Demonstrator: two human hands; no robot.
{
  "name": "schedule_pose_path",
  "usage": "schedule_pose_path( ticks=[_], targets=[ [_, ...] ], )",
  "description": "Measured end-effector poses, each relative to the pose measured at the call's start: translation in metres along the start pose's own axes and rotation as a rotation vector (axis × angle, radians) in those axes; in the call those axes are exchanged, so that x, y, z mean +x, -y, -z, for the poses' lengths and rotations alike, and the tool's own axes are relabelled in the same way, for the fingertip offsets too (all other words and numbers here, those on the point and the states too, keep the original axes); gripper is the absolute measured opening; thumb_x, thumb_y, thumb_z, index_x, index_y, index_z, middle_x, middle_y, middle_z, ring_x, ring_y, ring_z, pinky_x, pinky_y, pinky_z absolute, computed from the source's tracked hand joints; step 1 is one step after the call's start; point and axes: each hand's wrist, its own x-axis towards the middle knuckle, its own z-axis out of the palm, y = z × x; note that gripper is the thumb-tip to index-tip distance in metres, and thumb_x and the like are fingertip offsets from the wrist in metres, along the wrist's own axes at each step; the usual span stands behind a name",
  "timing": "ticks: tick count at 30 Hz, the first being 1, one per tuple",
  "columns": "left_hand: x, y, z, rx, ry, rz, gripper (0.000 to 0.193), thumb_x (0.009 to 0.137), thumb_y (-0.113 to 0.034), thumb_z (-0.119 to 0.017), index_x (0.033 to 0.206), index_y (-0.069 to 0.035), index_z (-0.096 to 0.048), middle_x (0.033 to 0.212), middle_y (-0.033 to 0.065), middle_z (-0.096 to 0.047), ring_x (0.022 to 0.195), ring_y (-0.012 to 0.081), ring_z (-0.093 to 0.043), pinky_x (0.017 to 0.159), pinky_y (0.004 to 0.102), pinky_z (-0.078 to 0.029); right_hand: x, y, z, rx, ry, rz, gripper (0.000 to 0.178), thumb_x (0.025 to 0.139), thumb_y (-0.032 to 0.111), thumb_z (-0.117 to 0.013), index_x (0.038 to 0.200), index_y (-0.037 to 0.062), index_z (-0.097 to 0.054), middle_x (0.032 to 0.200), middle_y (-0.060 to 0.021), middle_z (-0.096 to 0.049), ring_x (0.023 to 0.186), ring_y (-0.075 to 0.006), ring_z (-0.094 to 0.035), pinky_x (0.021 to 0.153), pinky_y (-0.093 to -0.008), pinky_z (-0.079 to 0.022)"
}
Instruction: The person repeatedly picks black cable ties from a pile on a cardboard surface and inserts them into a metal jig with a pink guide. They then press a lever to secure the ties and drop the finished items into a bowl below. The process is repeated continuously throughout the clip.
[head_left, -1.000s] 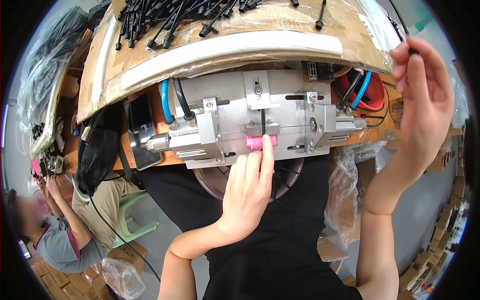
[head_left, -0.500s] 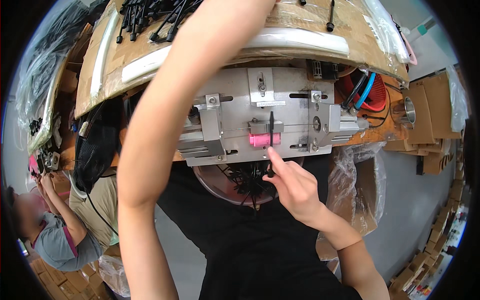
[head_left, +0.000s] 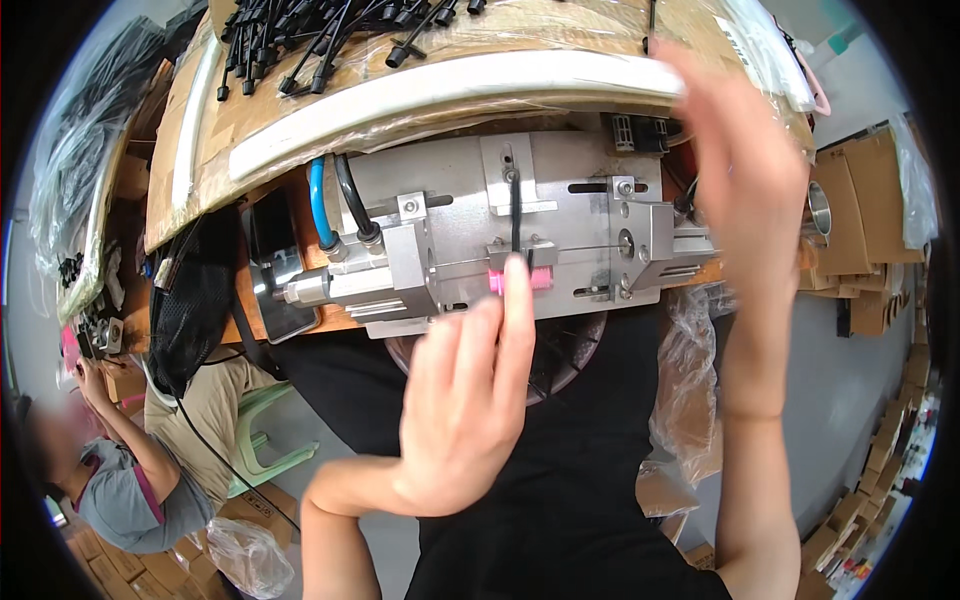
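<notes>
Reaching over the pink block [head_left: 541, 279], left hand [head_left: 460, 400] has its index straight at the rod's [head_left: 515, 220] lower end, other fingers bent; thumb hidden, so cannot tell whether they clamp it. Rod lies mid-plate, from the bracket [head_left: 496, 188] down across the clamp [head_left: 541, 253]. Right hand [head_left: 750, 160] hangs by the right end of the board [head_left: 260, 120]; blurred, cannot tell if its fingers are apart or together.

Risks, my judgement: rod looks slim, could roll or sit skewed if the fingertip presses off-centre. Fingertip is close to the clamp; a pinch seems possible should the left cylinder [head_left: 365, 285] or right cylinder [head_left: 675, 262] drive inward. Right forearm, passing in front of the latter, might bump it.

Edges: near edge of the plate [head_left: 580, 225] overhangs the bowl [head_left: 578, 362]; a slipped rod may drop there. Board's white strip [head_left: 450, 90] limits reach beyond the bracket. Room: plate either side of the clamp, crossed by thin shafts; backing toward the lap looks freest.
</notes>
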Motion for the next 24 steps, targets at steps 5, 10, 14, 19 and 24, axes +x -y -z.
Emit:
schedule_pose_path(
  ticks=[5, 10, 14, 19, 24],
  targets=[
    [-0.022, -0.02, -0.027, 0.014, 0.155, 0.053, 0.065, 0.075, 0.001, -0.059, 0.138, 0.01, -0.046, 0.094, 0.0092, -0.051, 0.08, 0.0202, -0.05, 0.069, 0.0289, -0.044, 0.071, -0.073, -0.012, 0.013, 0.404, 0.205, 0.019, 0.09, 0.012, -0.062, 0.107, 0.0049, -0.068, 0.09, -0.015, -0.07, 0.081, -0.0322, -0.066, 0.074, -0.0385, -0.051],
    [-0.012, -0.021, -0.034, 0.084, 0.188, 0.039, 0.066, 0.076, 0.0, -0.059, 0.139, 0.012, -0.043, 0.092, 0.0079, -0.049, 0.08, 0.0195, -0.049, 0.071, 0.0277, -0.045, 0.058, -0.077, 0.006, 0.294, 0.35, -0.181, 0.031, 0.091, -0.001, -0.058, 0.121, 0.0028, -0.064, 0.104, -0.0108, -0.072, 0.082, -0.0122, -0.066, 0.064, -0.0241, -0.047],
    [-0.009, -0.016, -0.029, 0.061, 0.229, 0.028, 0.065, 0.076, -0.002, -0.059, 0.138, 0.011, -0.045, 0.091, 0.0074, -0.049, 0.081, 0.02, -0.05, 0.073, 0.0276, -0.046, -0.005, -0.014, 0.041, 0.735, 0.143, -0.363, 0.029, 0.088, -0.004, -0.059, 0.116, -0.0055, -0.064, 0.106, -0.0152, -0.071, 0.078, -0.012, -0.065, 0.059, -0.0211, -0.049],
    [0.066, 0.021, 0.006, -0.044, -0.062, -0.006, 0.049, 0.076, 0.001, -0.062, 0.125, 0.001, -0.058, 0.093, 0.0114, -0.055, 0.088, 0.0273, -0.055, 0.078, 0.0344, -0.047, -0.1, 0.072, 0.014, 0.684, 0.114, -0.272, 0.052, 0.072, -0.011, -0.075, 0.122, -0.0057, -0.063, 0.084, -0.0121, -0.07, 0.067, -0.0152, -0.066, 0.056, -0.0267, -0.053],
    [0.176, 0.074, -0.003, -0.005, -0.21, -0.149, 0.024, 0.079, 0.003, -0.06, 0.103, 0.003, -0.066, 0.092, 0.0182, -0.064, 0.093, 0.031, -0.063, 0.081, 0.0356, -0.049, -0.133, 0.103, -0.021, 0.578, 0.148, -0.206, 0.062, 0.072, -0.007, -0.076, 0.131, -0.0055, -0.058, 0.073, -0.0081, -0.062, 0.057, -0.0179, -0.057, 0.054, -0.0305, -0.047]
  ],
)
